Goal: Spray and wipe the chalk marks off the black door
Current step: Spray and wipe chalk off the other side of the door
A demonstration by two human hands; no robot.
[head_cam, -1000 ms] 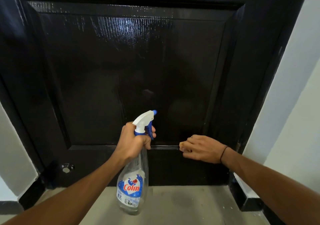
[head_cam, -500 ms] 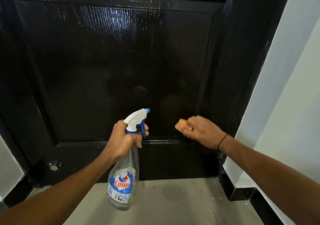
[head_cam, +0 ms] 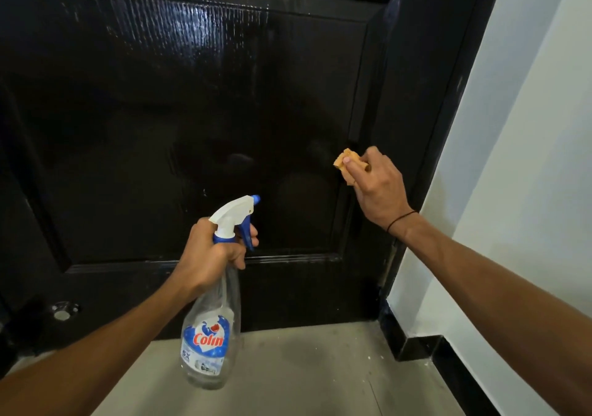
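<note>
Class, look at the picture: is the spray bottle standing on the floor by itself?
No. The left hand grips the spray bottle by its neck and holds it up in front of the black door.

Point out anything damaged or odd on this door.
One small white fleck sits on the black door panel, above the spray bottle, perhaps leftover chalk. Pale scuffs mark the door's right edge low down.

Glossy black door point(head_cam: 192, 111) — orange sponge point(head_cam: 347, 161), blue-and-white sprayer point(head_cam: 235, 218).
</note>
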